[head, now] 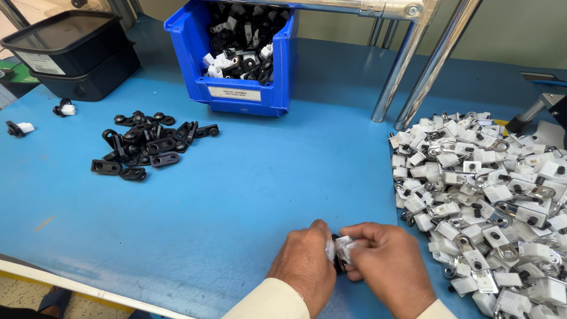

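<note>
- Landmark: blue bin (236, 88), standing at the far middle of the blue table (248, 195). It was filled with mixed black and white plastic parts, heaped to about the rim.
- Left of the bin: two black trays (71, 53) stacked one on the other; contents not visible.
- In front of the bin and to its left: loose heap of black link pieces (144, 145) lying flat on the table.
- Far left of the bin: two stray black-and-white assemblies (64, 108), each lying alone, well apart from the heap.
- Right of the bin: two chrome tube legs (413, 77) slanted down onto the table; beyond them a big pile of white clips with metal rings (490, 201) covered the right edge.
- Well in front of the bin, at the near edge: both hands met, touching each other.
- Left hand (304, 263) was curled, fingers closed against the small white-and-black part (341, 251).
- Right hand (390, 266) was closed too, fingertips pinching the same part from the other side.
- Part sat between the two hands, just above the table, mostly hidden by fingers; long axis and heading could not be told.
- Nothing lay between the hands and the bin; the white pile sat just beside the right hand.
</note>
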